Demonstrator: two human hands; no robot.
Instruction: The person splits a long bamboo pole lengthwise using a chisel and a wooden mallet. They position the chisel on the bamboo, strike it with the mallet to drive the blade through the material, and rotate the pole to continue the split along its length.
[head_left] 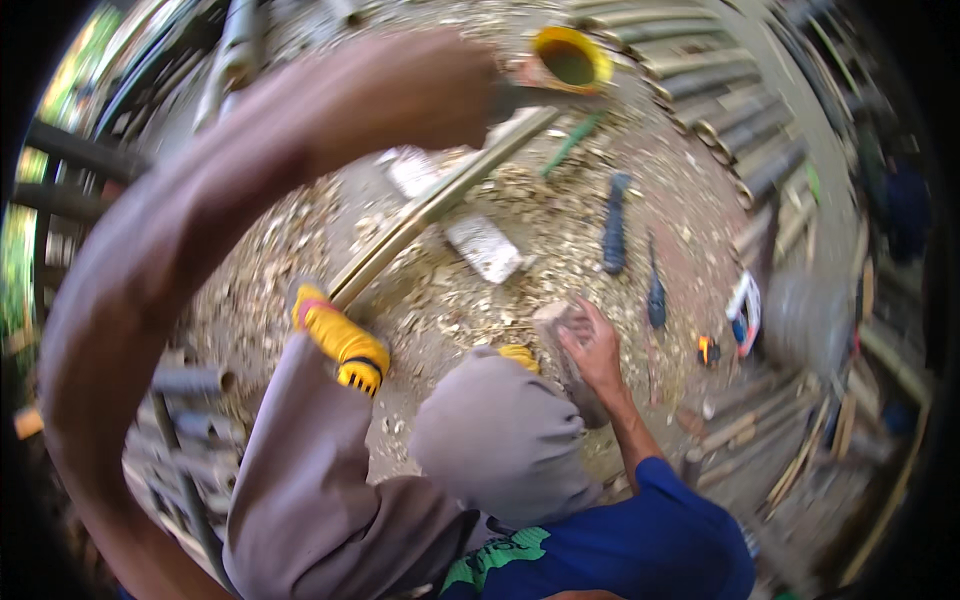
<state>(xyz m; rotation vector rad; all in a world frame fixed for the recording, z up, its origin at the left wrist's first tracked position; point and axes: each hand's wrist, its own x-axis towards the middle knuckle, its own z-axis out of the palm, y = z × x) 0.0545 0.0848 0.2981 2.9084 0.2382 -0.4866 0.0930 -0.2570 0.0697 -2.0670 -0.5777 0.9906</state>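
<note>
Fingers of the left hand (400, 90) are curled shut around a dark handle, a blade (545, 98) sticking out to the right of the fist, up near the top of the view. That arm sweeps in a big arc from the lower left, blurred and close to the camera. Right below the fist runs a long split bamboo strip (440, 205), slanting from upper right down to lower left across the ground (660, 170), its lower end reaching a yellow boot (342, 345). The blade sits just above the strip's upper end; whether it touches, I cannot tell.

Over on the right, the right hand (592, 345) is low by the knee, fingers spread and pressed on a greyish block (572, 365) that stands on the ground. Wood chips and shavings cover the ground all around. A pale flat stone (485, 247) lies just beside the strip's middle. Further right, two dark-handled tools (615, 225) lie side by side on the chips, well apart from both hands. A yellow bucket (570, 58) sits at the top edge, near the blade. Stacked bamboo poles (720, 100) line the upper right. Grey trousers (500, 440) and a blue shirt (640, 545) fill the bottom edge.
</note>
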